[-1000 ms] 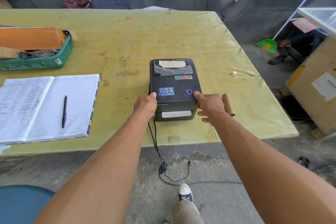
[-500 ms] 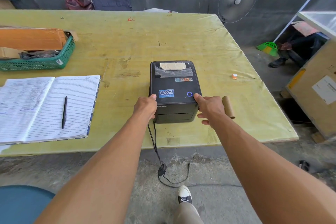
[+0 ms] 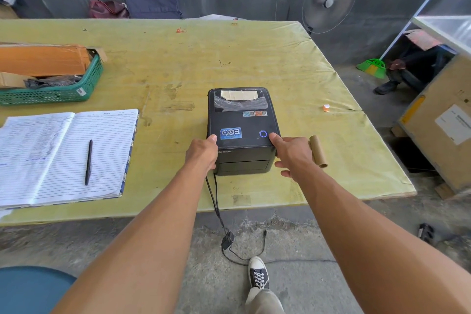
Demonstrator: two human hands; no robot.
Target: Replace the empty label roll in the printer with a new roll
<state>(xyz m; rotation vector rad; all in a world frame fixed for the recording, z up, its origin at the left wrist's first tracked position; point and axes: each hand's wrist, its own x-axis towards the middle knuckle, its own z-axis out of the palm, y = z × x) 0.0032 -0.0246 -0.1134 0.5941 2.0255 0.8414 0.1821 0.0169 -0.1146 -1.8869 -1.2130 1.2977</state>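
A black label printer (image 3: 242, 120) sits with its lid down near the front edge of the yellow-green table (image 3: 229, 58). Through its top window I see a pale roll under clear film. My left hand (image 3: 201, 154) grips the printer's front left corner, thumb on top. On the front right corner my right hand (image 3: 290, 154) holds on too, its thumb beside the lit blue button. A bare brown cardboard core (image 3: 318, 151) lies on the table just right of my right hand. The printer's front slot looks dark.
An open notebook (image 3: 63, 155) with a pen (image 3: 88, 162) lies left of the printer. A green basket (image 3: 63, 92) holding cardboard stands at the far left. The printer's cable (image 3: 216, 201) hangs over the table edge to the floor. A large cardboard box (image 3: 443, 122) stands to the right.
The white strip that showed at the printer's front slot one second ago is gone from view. Both hands stay on the printer's front corners.
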